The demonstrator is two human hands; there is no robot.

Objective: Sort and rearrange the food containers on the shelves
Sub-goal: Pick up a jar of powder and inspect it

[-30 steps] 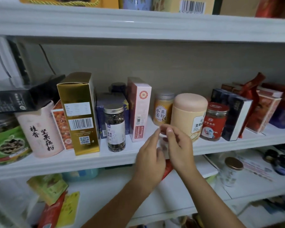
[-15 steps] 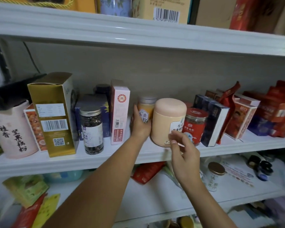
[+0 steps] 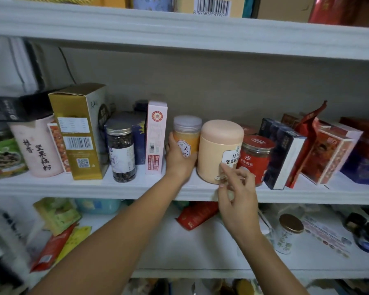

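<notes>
On the middle shelf stands a yellow powder jar with a clear lid. My left hand grips its lower part. Just to its right is a wide peach canister. In front of that canister is my right hand, with one fingertip at the canister's label. Something small and translucent seems pinched in its curled fingers; I cannot tell what it is. A red-lidded jar stands right of the canister.
Left of the yellow jar stand a pink box, a dark tea jar and a gold box. A dark blue box and red packs fill the right. The lower shelf holds a gold-lidded jar and a red pouch.
My hands were together at the shelf's front edge. The left hand reached in and took hold of the yellow jar. The right hand moved right, up to the peach canister.
</notes>
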